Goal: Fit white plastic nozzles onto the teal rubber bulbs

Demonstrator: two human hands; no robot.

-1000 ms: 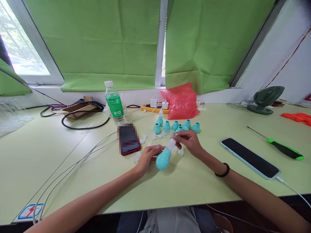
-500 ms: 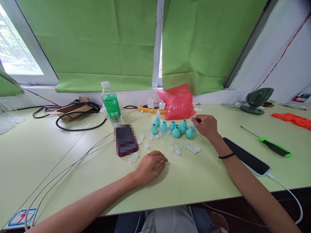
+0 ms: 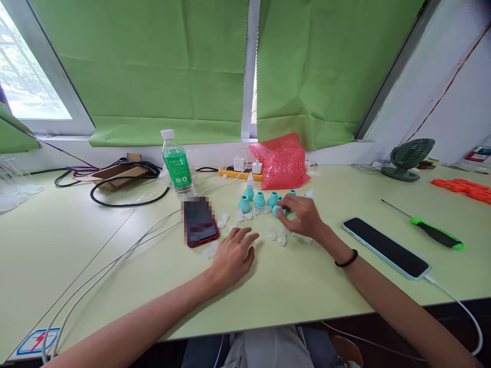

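Several teal squeeze bulbs with open necks stand grouped on the table, and one at the back carries a clear nozzle. My right hand reaches over the group, thumb and forefinger closed on the sides of a front teal bulb. It hides the bulbs at the right of the group. My left hand rests on the table with fingers spread, holding nothing. Near its fingertips lie small translucent plastic pieces. Two clear little caps lie between my hands.
A red-cased phone and a water bottle stand left of the bulbs. Behind are a power strip and a red bubble-wrap bag. To the right lie another phone, a screwdriver and a small fan.
My right hand has moved left and toward me, from the right end of the group to a front bulb. My left hand has shifted slightly left and its fingers have spread.
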